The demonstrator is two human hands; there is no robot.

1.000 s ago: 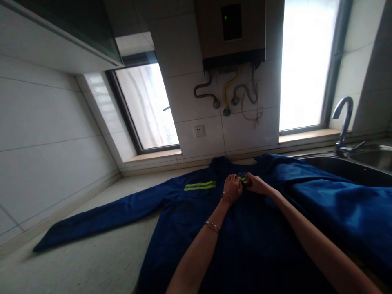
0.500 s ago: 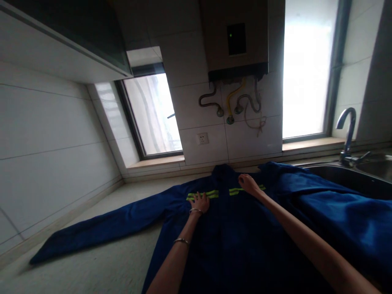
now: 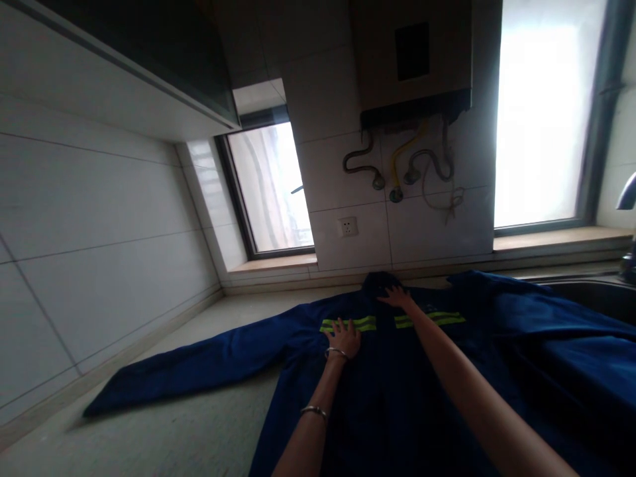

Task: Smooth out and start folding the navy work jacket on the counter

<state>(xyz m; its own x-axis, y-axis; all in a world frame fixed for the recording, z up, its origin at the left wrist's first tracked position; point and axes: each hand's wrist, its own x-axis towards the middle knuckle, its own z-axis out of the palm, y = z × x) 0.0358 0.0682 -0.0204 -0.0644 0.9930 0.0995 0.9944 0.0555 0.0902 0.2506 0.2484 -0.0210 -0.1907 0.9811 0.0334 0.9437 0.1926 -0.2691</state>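
A dark blue work jacket (image 3: 397,384) with yellow-green striped bands across the chest lies spread on the countertop (image 3: 189,430). Its left-hand sleeve (image 3: 199,361) stretches out over the counter, while the other sleeve side (image 3: 546,318) lies bunched toward the sink. My left hand (image 3: 345,339) rests with fingers spread on the chest, over the left striped band. At the collar (image 3: 380,281), my right hand (image 3: 396,297) has its fingers apart, and I see nothing held in it. A bangle circles my left wrist and another sits higher on that forearm.
Behind the counter is a tiled wall with a socket (image 3: 348,226) and a water heater (image 3: 412,59) with pipes below it. To the right are a sink (image 3: 591,293) and part of a faucet (image 3: 629,195). A cabinet (image 3: 124,66) overhangs the upper left.
My right hand has gone from the right striped band to the collar, and its fingers have opened. My left hand stays on the chest. The view has turned left.
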